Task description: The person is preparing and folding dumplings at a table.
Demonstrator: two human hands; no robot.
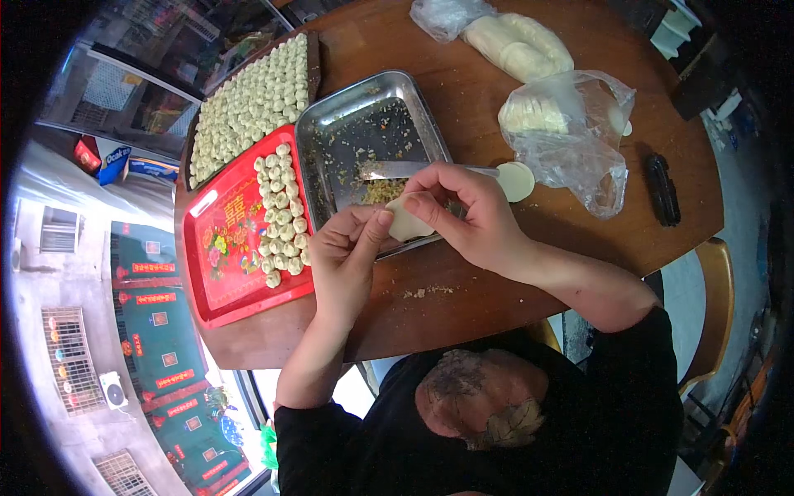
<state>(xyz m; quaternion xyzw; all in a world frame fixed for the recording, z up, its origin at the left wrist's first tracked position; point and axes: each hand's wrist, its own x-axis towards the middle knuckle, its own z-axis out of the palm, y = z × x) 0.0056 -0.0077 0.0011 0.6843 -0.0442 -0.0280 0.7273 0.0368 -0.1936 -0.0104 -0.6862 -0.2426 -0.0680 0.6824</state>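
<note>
Between both hands I hold a round dough wrapper (406,222), folded or bent, above the near edge of a metal tray. My left hand (350,254) pinches its left edge between thumb and fingers. The upper right part is gripped by my right hand (462,208). Whatever lies inside the wrapper is hidden from me. Crumbly filling (384,191) is heaped and scattered in the steel tray (434,124). A flat metal blade (397,170) lies across that tray, passing behind my right hand. Flat dough wrappers (516,181) rest on the table to the right of the tray.
Small shaped dumplings (282,211) fill part of a red tray (205,297). Many more cover a dark board (315,68) behind it. Clear plastic bags (577,142) hold stacked wrappers. Beyond them lies pale wrapped dough (518,46). A black object (662,189) sits at the right. Crumbs (428,291) dot the wooden table (397,328).
</note>
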